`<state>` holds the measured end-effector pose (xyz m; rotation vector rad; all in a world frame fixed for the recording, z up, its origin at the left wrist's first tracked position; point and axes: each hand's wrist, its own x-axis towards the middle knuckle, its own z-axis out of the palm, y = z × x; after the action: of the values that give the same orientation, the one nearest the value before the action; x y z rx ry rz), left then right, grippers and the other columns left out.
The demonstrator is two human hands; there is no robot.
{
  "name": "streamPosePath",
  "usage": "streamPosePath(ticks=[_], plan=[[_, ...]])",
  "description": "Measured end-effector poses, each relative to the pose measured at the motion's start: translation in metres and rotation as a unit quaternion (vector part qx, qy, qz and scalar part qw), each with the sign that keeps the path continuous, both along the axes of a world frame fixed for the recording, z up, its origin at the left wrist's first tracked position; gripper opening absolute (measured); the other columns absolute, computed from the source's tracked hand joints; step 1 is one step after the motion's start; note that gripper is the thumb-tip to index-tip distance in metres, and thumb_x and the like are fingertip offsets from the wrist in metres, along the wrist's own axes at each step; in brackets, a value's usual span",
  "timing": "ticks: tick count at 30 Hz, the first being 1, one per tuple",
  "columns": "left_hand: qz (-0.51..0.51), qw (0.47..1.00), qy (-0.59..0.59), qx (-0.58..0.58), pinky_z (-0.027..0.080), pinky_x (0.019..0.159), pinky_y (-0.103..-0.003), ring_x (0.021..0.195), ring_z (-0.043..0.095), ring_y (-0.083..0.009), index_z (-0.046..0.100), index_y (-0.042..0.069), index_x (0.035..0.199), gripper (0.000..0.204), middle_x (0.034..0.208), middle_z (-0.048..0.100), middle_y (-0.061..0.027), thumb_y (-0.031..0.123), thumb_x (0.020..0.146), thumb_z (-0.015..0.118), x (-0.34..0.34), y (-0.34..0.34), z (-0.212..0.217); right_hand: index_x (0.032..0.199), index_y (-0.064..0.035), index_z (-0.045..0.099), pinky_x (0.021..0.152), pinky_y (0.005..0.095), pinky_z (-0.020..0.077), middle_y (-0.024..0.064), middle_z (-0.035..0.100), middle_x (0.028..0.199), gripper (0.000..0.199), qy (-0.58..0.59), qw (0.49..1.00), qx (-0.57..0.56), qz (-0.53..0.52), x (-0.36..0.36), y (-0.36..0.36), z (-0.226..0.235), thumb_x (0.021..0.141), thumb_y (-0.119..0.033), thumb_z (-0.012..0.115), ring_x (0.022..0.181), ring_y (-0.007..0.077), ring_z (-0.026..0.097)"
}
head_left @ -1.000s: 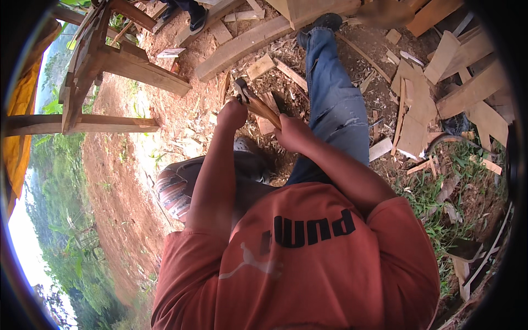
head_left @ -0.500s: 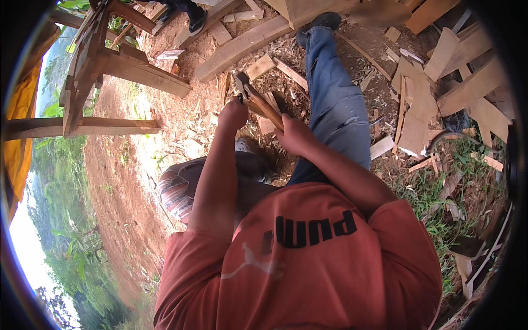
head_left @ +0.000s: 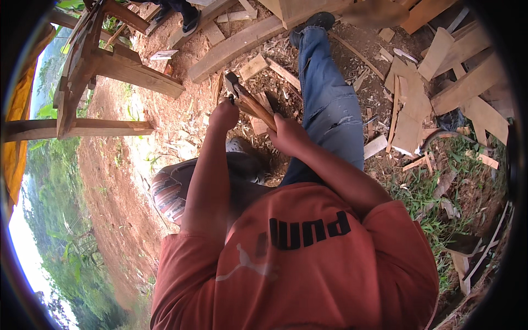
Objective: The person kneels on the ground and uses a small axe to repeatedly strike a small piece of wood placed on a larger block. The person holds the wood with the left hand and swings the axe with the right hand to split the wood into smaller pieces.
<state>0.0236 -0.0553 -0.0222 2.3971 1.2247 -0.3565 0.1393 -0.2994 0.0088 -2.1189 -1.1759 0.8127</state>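
1. Fingers of the left hand [head_left: 223, 116] are curling tight around a hatchet [head_left: 235, 89]; fingers of the right hand [head_left: 287, 135] are gripping a wooden stick [head_left: 258, 110] that is meeting the blade.
2. Wood offcuts [head_left: 418, 110] and chips are littering the dirt ground [head_left: 181, 118].
3. A timber frame [head_left: 93, 71] is standing left; a long beam [head_left: 236, 48] is lying beyond.

Tool head [head_left: 232, 87] too small, blurred

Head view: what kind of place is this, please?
Probably an outdoor woodworking spot on bare red earth. Offcut boards and chips lie about, a rough timber frame stands nearby, and grass grows beside.
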Motion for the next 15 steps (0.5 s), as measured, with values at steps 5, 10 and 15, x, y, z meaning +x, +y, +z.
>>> streamPosePath(ticks=[5, 10, 15], plan=[[-0.044, 0.998, 0.005, 0.041, 0.055, 0.102, -0.058, 0.117, 0.070, -0.0502, 0.054, -0.004, 0.132, 0.047, 0.123, 0.072, -0.0344, 0.036, 0.107, 0.048, -0.022, 0.024, -0.047, 0.111, 0.0014, 0.060, 0.081, 0.0593, 0.0560, 0.0276, 0.074, 0.094, 0.034, -0.018, 0.999, -0.005, 0.037, 0.007, 0.007, 0.000, 0.100, -0.029, 0.067, 0.090, 0.0490, 0.072], [0.016, 1.000, 0.011, 0.003, 0.054, 0.103, -0.058, 0.120, 0.069, -0.0491, 0.054, -0.005, 0.134, 0.049, 0.123, 0.071, -0.0360, 0.036, 0.110, 0.045, 0.004, -0.012, 0.017, 0.115, 0.0009, 0.061, 0.085, 0.0581, 0.0566, 0.0273, 0.074, 0.097, 0.034, 0.001, 1.000, -0.017, -0.009, 0.002, 0.004, -0.003, 0.099, -0.029, 0.067, 0.095, 0.0482, 0.073], [0.016, 1.000, 0.002, 0.017, 0.054, 0.100, -0.058, 0.117, 0.070, -0.0494, 0.056, -0.004, 0.129, 0.045, 0.120, 0.072, -0.0350, 0.034, 0.110, 0.044, -0.001, -0.001, 0.005, 0.118, -0.0006, 0.063, 0.088, 0.0571, 0.0572, 0.0269, 0.075, 0.103, 0.036, 0.019, 0.999, -0.045, 0.002, 0.004, 0.014, 0.015, 0.097, -0.030, 0.068, 0.099, 0.0467, 0.073]])
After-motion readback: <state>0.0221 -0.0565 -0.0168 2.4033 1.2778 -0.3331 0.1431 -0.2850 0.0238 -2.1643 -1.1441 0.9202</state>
